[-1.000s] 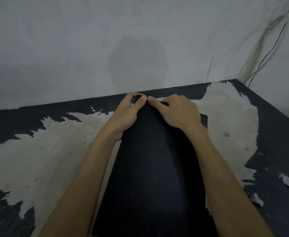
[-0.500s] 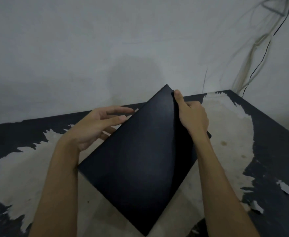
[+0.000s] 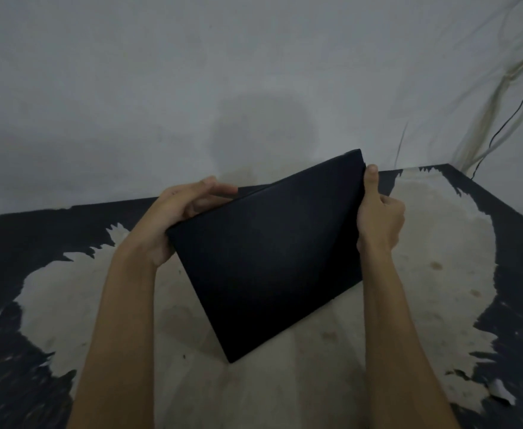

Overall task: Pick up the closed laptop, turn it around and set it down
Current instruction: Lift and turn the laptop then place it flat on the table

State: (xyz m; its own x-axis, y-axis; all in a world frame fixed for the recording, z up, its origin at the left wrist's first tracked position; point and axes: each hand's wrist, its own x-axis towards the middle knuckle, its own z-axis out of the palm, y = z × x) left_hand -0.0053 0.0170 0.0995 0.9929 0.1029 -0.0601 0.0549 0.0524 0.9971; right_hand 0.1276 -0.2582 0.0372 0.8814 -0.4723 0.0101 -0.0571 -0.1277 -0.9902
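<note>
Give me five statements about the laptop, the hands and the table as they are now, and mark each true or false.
1. The laptop is closed. True.
2. The laptop lies flat on the table. False: it is held up at a tilt, one corner pointing down toward the table; whether that corner touches cannot be told.
3. The right hand grips the laptop's right edge. True.
4. The left hand rests on the table, away from the laptop. False: it holds the laptop's upper left edge, fingers reaching behind it.
5. The table's dark coating is intact all over. False: it has peeled away across the middle, baring a pale surface.
</note>
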